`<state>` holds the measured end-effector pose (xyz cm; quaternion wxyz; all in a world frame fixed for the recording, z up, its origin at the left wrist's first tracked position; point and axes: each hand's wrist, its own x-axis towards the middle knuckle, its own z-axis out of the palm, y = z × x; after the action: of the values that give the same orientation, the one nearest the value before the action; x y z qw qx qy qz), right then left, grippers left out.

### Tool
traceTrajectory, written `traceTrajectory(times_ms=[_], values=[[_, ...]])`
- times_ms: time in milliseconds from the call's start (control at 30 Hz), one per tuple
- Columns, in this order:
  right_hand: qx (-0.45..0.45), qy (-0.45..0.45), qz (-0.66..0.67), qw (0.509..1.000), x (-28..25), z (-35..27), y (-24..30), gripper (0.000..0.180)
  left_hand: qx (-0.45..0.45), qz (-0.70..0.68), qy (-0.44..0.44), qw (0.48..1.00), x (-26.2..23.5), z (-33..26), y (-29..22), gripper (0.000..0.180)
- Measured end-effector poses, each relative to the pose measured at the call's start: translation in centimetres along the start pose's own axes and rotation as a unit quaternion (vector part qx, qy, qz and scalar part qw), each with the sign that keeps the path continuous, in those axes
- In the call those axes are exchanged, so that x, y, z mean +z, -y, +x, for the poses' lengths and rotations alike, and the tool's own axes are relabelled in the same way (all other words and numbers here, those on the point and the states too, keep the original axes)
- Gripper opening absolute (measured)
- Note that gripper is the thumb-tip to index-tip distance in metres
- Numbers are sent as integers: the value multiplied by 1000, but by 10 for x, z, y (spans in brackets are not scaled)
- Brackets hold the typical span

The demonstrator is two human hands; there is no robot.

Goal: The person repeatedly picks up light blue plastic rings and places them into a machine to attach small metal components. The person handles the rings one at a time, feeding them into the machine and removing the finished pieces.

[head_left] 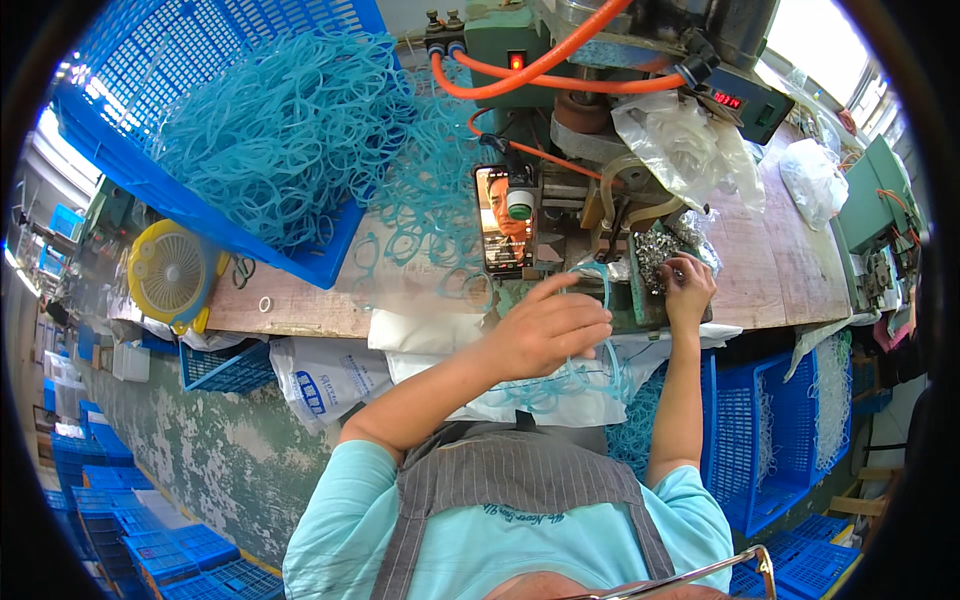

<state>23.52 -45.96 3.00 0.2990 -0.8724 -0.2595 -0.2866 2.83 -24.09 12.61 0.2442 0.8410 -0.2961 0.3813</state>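
My left hand (552, 328) is closed on a translucent blue eyeglass frame (606, 284), held in front of the bench press. More blue eyeglass frames (592, 388) lie on the white cloth over my lap, just below that hand. On the right, my right hand (690, 290) has its fingers drawn together at the edge of a pile of small shiny metal parts (655, 250) in a tray. What its fingertips pinch is too small to make out. The press (580, 130) stands directly ahead, with orange air hoses (560, 84) running across it.
A tilted blue basket (310, 262) spills a heap of blue frames (290, 130) onto the wooden bench (290, 308). A phone (505, 225) leans before the press. At left are a yellow fan (172, 272) and scissors (243, 271). Blue crates (735, 430) stand below right.
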Motion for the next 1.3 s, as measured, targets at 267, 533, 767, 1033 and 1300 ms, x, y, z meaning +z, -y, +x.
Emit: traceTrajectory(times_ms=[267, 533, 767, 1033, 1300], values=[[73, -30, 73, 994, -1, -2, 3, 4, -317, 206, -126, 917, -30, -92, 105, 15], [89, -39, 48, 994, 3, -3, 1, 6, -538, 378, 37, 752, -22, -137, 195, 28], [82, -39, 79, 993, 2, -5, -3, 8, -598, 408, 124, 678, -69, -179, 185, 28], [74, -48, 118, 989, -13, 5, 40, 12, -519, 301, -160, 784, -107, -151, 135, 17], [97, 24, 352, 931, -46, 8, 133, 16, -476, 11, -257, 841, -41, -141, 145, 21]])
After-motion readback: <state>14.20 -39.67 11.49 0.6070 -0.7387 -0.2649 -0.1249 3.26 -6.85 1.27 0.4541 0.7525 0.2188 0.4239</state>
